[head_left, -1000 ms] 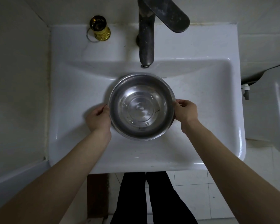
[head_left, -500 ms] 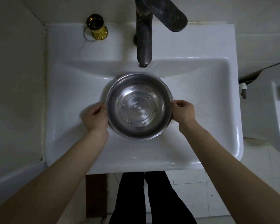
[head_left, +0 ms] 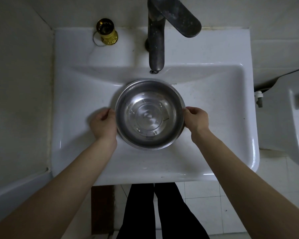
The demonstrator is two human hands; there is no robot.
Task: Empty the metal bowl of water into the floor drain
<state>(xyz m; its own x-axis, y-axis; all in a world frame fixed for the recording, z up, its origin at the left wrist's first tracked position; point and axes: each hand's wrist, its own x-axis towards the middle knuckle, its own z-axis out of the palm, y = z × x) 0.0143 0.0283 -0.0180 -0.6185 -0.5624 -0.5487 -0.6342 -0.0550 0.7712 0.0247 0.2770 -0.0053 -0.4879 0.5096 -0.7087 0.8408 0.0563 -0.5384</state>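
A round metal bowl (head_left: 149, 114) with clear water in its bottom sits level in the middle of a white sink basin (head_left: 214, 104). My left hand (head_left: 103, 124) grips the bowl's left rim, fingers curled around the edge. My right hand (head_left: 196, 120) grips the right rim the same way. No floor drain shows in this view; only pale floor tiles (head_left: 205, 204) appear below the sink's front edge.
A dark faucet (head_left: 156, 40) with a broad lever reaches over the basin just behind the bowl. A gold-coloured fitting (head_left: 107, 31) stands on the sink's back left ledge. A wall closes the left side; a white toilet (head_left: 286, 118) stands to the right. My dark-clad legs (head_left: 155, 213) are below.
The bowl and both hands keep their hold and stay almost where they were; the view has shifted only slightly.
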